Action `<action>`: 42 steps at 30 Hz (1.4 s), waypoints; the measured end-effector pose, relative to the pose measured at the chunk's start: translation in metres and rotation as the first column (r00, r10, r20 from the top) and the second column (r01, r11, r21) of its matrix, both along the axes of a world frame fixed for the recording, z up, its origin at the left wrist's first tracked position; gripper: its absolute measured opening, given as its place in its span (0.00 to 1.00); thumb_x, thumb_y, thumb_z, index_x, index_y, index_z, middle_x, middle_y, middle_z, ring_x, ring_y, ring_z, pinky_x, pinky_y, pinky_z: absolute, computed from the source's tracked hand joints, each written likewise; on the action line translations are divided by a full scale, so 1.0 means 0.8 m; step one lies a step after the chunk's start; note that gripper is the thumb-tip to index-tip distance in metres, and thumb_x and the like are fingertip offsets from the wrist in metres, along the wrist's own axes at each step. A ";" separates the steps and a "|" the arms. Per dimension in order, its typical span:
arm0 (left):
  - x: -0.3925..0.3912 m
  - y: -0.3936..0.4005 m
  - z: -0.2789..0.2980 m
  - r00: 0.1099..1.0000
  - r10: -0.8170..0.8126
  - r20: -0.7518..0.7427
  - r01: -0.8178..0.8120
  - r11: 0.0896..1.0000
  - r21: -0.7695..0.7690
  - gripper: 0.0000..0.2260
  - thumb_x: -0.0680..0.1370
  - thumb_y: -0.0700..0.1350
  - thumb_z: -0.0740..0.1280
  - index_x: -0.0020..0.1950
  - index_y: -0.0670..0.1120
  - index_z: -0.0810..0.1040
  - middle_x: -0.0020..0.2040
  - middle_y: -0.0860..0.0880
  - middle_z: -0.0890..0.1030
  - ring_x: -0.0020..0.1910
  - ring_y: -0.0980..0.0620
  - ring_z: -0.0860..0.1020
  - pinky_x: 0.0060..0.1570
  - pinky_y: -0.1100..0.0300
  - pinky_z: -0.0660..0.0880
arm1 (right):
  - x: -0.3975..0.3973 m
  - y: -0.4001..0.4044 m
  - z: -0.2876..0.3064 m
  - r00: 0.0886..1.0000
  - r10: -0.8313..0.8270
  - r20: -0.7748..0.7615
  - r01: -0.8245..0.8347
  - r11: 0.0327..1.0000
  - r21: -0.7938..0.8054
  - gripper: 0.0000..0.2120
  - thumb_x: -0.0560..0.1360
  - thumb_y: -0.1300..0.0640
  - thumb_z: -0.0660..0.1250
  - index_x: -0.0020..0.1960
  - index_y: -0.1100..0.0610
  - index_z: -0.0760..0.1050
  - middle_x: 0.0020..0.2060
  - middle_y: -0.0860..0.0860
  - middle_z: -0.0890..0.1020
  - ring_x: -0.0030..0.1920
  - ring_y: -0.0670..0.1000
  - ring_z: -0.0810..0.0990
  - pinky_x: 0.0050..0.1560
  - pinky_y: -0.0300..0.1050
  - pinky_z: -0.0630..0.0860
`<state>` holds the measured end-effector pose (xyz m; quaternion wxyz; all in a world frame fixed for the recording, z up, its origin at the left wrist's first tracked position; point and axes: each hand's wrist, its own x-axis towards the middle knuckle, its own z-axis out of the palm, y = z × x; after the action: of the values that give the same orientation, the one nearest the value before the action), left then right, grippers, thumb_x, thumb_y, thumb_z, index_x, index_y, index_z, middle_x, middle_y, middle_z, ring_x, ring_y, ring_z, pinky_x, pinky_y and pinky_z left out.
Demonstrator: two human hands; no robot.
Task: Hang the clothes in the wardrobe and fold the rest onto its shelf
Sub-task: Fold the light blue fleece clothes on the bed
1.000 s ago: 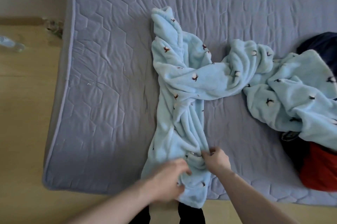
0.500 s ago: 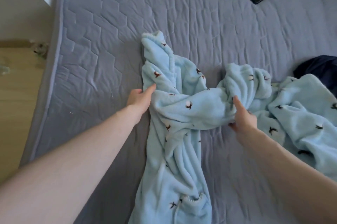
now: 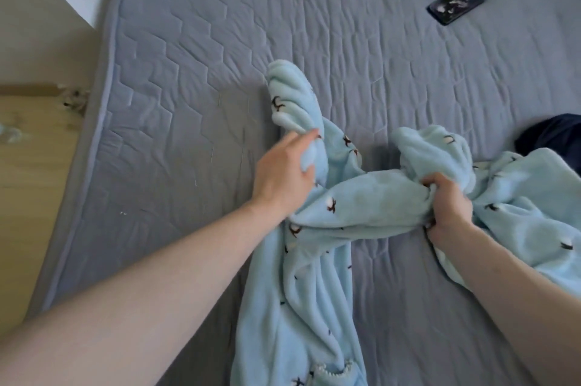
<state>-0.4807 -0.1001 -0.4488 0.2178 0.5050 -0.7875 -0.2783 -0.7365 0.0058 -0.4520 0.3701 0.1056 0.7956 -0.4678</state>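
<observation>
A light blue fleece garment [image 3: 317, 291] with small dark prints lies twisted on the grey quilted bed [image 3: 195, 102]. One part runs toward me, another crosses it to the right. My left hand [image 3: 283, 175] grips the upper left part of the garment, fingers curled into the fleece. My right hand [image 3: 446, 206] clutches a bunched fold of the crossing part. A second piece of the same blue fleece [image 3: 534, 206] spreads out at the right edge.
A black phone [image 3: 456, 7] lies on the bed at the upper right. A dark navy garment [image 3: 553, 137] shows at the right edge. The mattress edge runs down the left side, with wooden floor [image 3: 28, 197] and a wall corner beyond it.
Both hands went from the garment's near end up to its crossed middle. They now grip the fleece, with the right hand's fingers bunched in the fold. The view tilted further up the bed.
</observation>
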 end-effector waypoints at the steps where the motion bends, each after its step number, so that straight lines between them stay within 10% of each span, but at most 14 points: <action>1: -0.012 0.004 -0.003 0.989 -0.115 0.095 0.106 0.990 0.094 0.28 0.77 0.47 0.67 0.77 0.53 0.70 0.66 0.51 0.76 0.64 0.47 0.76 0.62 0.53 0.74 | 0.001 -0.004 0.008 0.997 -0.035 -0.063 0.032 0.998 -0.059 0.18 0.64 0.55 0.72 0.53 0.54 0.79 0.51 0.52 0.85 0.49 0.54 0.84 0.48 0.50 0.80; 4: -0.034 0.017 -0.017 0.875 -0.402 0.270 0.252 0.854 0.456 0.32 0.78 0.54 0.67 0.81 0.51 0.63 0.77 0.46 0.68 0.75 0.41 0.67 0.72 0.50 0.65 | 0.013 -0.020 0.037 0.951 -0.029 -0.308 -0.034 0.980 -0.196 0.07 0.66 0.54 0.71 0.44 0.52 0.78 0.43 0.48 0.84 0.48 0.50 0.84 0.55 0.52 0.81; 8: -0.016 0.037 -0.026 0.972 -0.231 -0.050 0.216 0.778 0.590 0.34 0.77 0.48 0.66 0.83 0.51 0.59 0.81 0.49 0.64 0.79 0.50 0.63 0.77 0.56 0.60 | 0.052 -0.046 0.064 0.701 0.359 -0.616 -0.541 0.831 -0.131 0.13 0.66 0.51 0.69 0.51 0.43 0.78 0.57 0.49 0.80 0.54 0.44 0.81 0.55 0.36 0.77; 14: 0.068 0.062 -0.033 0.930 0.342 -0.131 -0.236 0.832 0.501 0.27 0.74 0.55 0.65 0.72 0.51 0.71 0.68 0.53 0.74 0.67 0.54 0.74 0.67 0.52 0.72 | 0.130 -0.086 0.024 0.325 0.792 -0.516 -0.906 0.417 0.069 0.18 0.76 0.52 0.72 0.64 0.46 0.74 0.57 0.42 0.79 0.59 0.45 0.77 0.57 0.25 0.67; 17: 0.112 0.074 -0.045 0.945 0.320 0.068 -0.287 0.714 0.639 0.34 0.71 0.60 0.64 0.76 0.49 0.69 0.72 0.50 0.71 0.72 0.50 0.70 0.71 0.51 0.68 | 0.163 -0.085 -0.010 0.131 0.967 -0.219 -0.952 0.184 0.246 0.29 0.80 0.40 0.65 0.76 0.52 0.67 0.68 0.53 0.76 0.69 0.56 0.74 0.70 0.43 0.68; 25: 0.140 0.044 -0.055 0.921 0.386 0.057 -0.321 0.668 0.671 0.31 0.74 0.57 0.69 0.75 0.48 0.70 0.73 0.48 0.73 0.71 0.50 0.72 0.68 0.54 0.69 | 0.145 -0.127 0.007 0.399 0.823 -0.404 -0.745 0.548 0.380 0.50 0.67 0.27 0.69 0.81 0.50 0.57 0.80 0.50 0.59 0.79 0.56 0.60 0.77 0.60 0.62; 33: 0.131 -0.005 -0.051 0.875 0.482 -0.054 -0.319 0.656 0.684 0.23 0.78 0.52 0.71 0.71 0.47 0.75 0.66 0.51 0.78 0.61 0.56 0.75 0.57 0.63 0.66 | 0.133 -0.157 -0.033 0.603 0.797 -0.015 -0.769 0.587 0.253 0.67 0.60 0.30 0.79 0.84 0.47 0.43 0.80 0.53 0.63 0.74 0.61 0.71 0.66 0.55 0.74; 38: 0.129 -0.018 -0.044 0.848 0.523 -0.090 -0.329 0.652 0.683 0.30 0.66 0.61 0.71 0.65 0.48 0.78 0.59 0.55 0.81 0.53 0.60 0.79 0.47 0.67 0.68 | 0.146 -0.156 -0.028 0.581 0.790 0.194 -0.813 0.571 0.113 0.46 0.56 0.42 0.82 0.70 0.50 0.70 0.53 0.51 0.83 0.43 0.54 0.87 0.33 0.46 0.82; 42: 0.132 -0.040 -0.024 0.827 0.548 -0.127 -0.312 0.635 0.707 0.46 0.59 0.65 0.74 0.74 0.48 0.71 0.64 0.53 0.78 0.61 0.55 0.78 0.55 0.65 0.73 | 0.152 -0.145 -0.014 0.512 0.851 0.112 -0.858 0.513 0.027 0.24 0.63 0.52 0.81 0.55 0.48 0.75 0.46 0.48 0.85 0.34 0.47 0.87 0.28 0.40 0.80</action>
<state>-0.3750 -0.1318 -0.4681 0.2148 0.6692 -0.4430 -0.5565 -0.6150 -0.1101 -0.4636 0.5811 -0.2653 0.7460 -0.1883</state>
